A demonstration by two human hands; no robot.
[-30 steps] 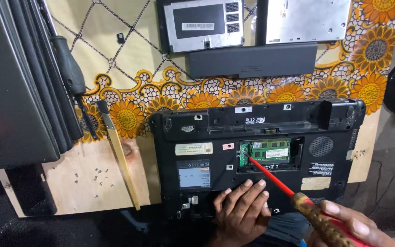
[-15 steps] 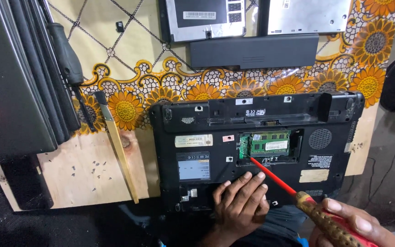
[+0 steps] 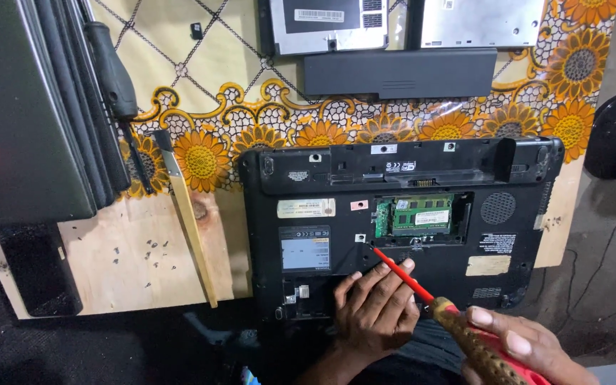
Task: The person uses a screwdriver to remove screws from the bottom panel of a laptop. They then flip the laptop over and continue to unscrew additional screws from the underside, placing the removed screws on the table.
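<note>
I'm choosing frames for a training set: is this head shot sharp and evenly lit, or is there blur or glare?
Head view: the upturned black laptop and green memory module are sharp under even light; the red-shafted screwdriver, left hand and right hand are slightly soft; the stacked grey laptops at left are dim, with a blurred red glow at the frame edge; no harsh glare.

Laptop [image 3: 401, 228] upside down, screwdriver [image 3: 458, 321] on its base

I see a black laptop lying bottom-up on the flowered cloth and bare wood, its battery bay empty along the far edge and the memory hatch uncovered, showing a green memory module [image 3: 422, 215]. My left hand [image 3: 376, 310] rests flat on the near edge of the base. My right hand [image 3: 518, 349] grips a screwdriver with a red shaft, slanting up-left, its tip just below the open hatch.
</note>
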